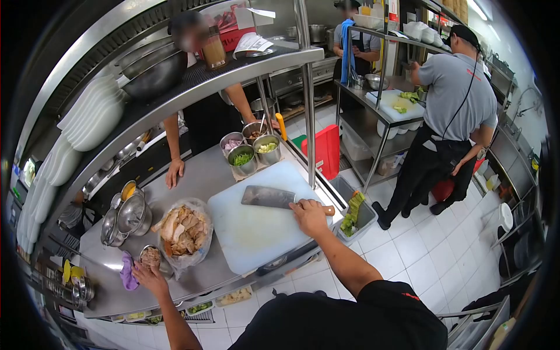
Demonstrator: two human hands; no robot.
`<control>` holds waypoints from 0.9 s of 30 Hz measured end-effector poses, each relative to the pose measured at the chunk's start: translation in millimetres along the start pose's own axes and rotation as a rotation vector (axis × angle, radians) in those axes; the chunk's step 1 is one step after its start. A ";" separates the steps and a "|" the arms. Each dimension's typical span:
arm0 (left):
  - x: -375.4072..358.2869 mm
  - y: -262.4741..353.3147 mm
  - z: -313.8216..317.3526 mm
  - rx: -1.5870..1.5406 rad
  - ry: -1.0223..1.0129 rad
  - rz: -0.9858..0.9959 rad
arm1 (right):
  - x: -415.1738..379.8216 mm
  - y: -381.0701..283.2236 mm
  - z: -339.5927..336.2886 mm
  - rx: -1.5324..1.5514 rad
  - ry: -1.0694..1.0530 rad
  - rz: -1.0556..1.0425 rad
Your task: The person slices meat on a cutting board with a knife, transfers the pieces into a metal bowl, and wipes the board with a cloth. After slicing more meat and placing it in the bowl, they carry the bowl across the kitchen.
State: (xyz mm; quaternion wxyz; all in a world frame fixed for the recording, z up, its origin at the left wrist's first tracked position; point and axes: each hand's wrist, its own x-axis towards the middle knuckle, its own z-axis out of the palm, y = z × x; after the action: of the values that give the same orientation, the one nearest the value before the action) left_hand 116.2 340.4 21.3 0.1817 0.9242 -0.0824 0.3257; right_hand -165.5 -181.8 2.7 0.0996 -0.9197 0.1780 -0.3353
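My right hand (312, 217) is closed over the wooden handle of a cleaver (267, 197), palm down. The blade lies flat on the white cutting board (239, 233), toward its far edge, and the handle's end pokes past the board's right edge. My left hand (153, 281) is open, fingers loosely spread, at the near rim of a small steel bowl (164, 269) of shredded meat, close to the counter's near edge; I can't tell whether I'm touching it. A purple cloth (128, 271) sits just left of that bowl.

Between the bowl and the board I have a clear plastic bag (201, 252), open at the top and heaped with browned pieces of cooked meat. Four steel pots stand together past the board's far edge, by the counter's far right corner: chopped purple onion (232, 142), chopped greens (242, 160), pale yellow-green pieces (268, 147), and something dark reddish with a spoon in it (254, 133).

Toward the counter's left end are more steel bowls (134, 213), with something orange in a small one behind. Off the right edge, a grey bin (366, 219) holds leafy trimmings. Another person's hand (174, 173) rests at the counter's (201, 175) far edge.
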 end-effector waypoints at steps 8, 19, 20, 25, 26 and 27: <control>-57.5 16.9 -12.0 -0.280 -0.025 -0.023 | -0.1 -1.2 -1.2 -0.009 0.021 -0.008; -39.7 -6.9 3.7 -0.200 -0.009 -0.120 | -0.2 -0.6 0.7 -0.027 -0.029 0.027; -37.8 -15.8 11.1 -0.189 0.038 -0.091 | 0.1 -0.8 0.6 -0.024 -0.024 0.027; -24.6 -29.3 11.6 -0.289 -0.034 -0.291 | -0.3 -0.3 1.3 -0.038 -0.027 0.020; -22.9 -31.8 10.8 -0.342 -0.061 -0.329 | -0.7 0.1 1.5 -0.038 -0.031 0.018; -21.8 -35.0 10.8 -0.350 -0.032 -0.304 | -0.7 -0.1 1.1 -0.038 -0.033 0.018</control>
State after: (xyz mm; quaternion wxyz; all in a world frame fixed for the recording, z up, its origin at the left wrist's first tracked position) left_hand 114.9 369.1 -10.2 0.3848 0.8855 -0.0005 0.2604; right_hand -165.3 -181.4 1.5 0.0881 -0.9252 0.1910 -0.3159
